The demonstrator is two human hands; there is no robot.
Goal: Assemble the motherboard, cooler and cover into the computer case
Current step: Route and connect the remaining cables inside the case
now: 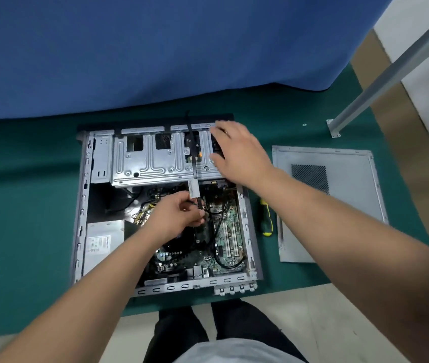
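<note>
- left hand (pixel 179 213) — fingers curled, pinching a thin black cable (pixel 199 203) just below its white tag (pixel 193 188), over the middle of the open computer case (pixel 82 205)
- right hand (pixel 237 150) — fingers spread and loose, gripping nothing, laid on the far right end of the silver drive cage (pixel 150 158); fingertips over a dark opening there
- cable runs up from the left-hand pinch, across the drive cage, to the case's far edge
- motherboard (pixel 227 231) sits inside the case, right half, directly under and right of the left hand; white slots and black leads showing
- cooler: dark part under the left wrist, mostly hidden — cannot tell for sure
- power supply (pixel 100 244) in the near-left corner of the case, left of the left forearm
- cover (pixel 339 205) lies flat on the green mat (pixel 25 231), well right of the case, beyond the right forearm
- yellow-and-black screwdriver (pixel 266 218) lies between case and cover
</note>
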